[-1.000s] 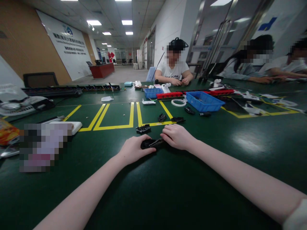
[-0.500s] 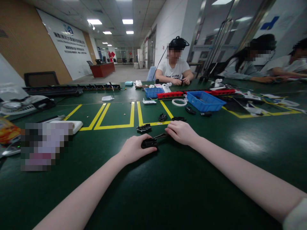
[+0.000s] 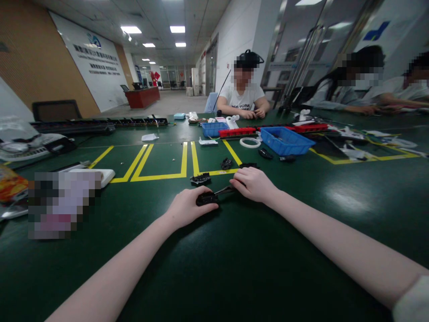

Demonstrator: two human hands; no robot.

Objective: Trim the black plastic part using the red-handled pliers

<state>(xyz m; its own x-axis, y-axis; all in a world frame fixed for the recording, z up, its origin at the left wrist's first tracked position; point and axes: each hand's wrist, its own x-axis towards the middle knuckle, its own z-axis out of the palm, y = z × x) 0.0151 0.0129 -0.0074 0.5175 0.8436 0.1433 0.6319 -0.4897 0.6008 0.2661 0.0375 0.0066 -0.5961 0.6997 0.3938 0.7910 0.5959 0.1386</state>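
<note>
Over the near middle of the green table, my left hand is closed round a small black plastic housing, thumb on the near side and fingers on the far side. My right hand grips slim metal tweezers, whose handle end the fingers hide. Their pointed tip reaches left to the housing's right end; whether it touches is too small to tell. Just beyond my left hand lies a black plastic part with ridges. Another dark part sits right behind my right hand, and a rounded black piece rests farther back.
Beyond the yellow tape lines stand a large blue bin and a smaller one, near a white tape roll and a black rounded shell. A white device lies at left. A person sits opposite; others sit at right.
Both hands keep their grips and stay nearly in place. The housing in my left hand and the tweezers tip have shifted only very slightly, and the whole view has moved a little.
</note>
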